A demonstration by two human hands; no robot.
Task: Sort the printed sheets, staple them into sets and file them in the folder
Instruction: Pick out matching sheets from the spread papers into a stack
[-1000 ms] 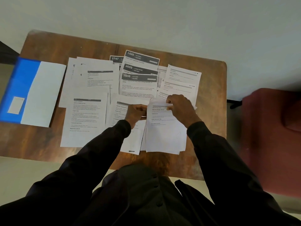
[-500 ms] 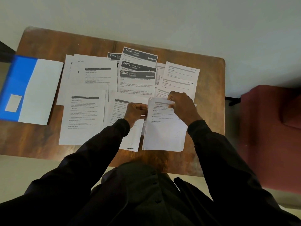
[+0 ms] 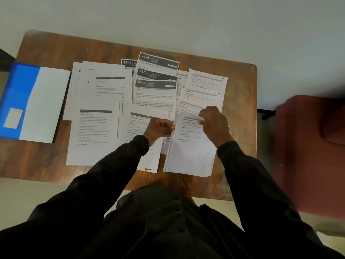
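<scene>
We pinch the likely light, floppy sheet stack (image 3: 190, 154), left hand (image 3: 159, 128) at its side edge, right hand (image 3: 214, 124) at its top.

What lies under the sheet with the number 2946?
The sheet 2946 overlaps the sheet 2659, of which only the header shows; its text below is covered.

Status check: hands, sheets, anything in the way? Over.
Left hand pinches the sheet stack at its left edge, right hand grips its top. Other sheets spread loose across the table. Blue folder far left, untouched.
</scene>
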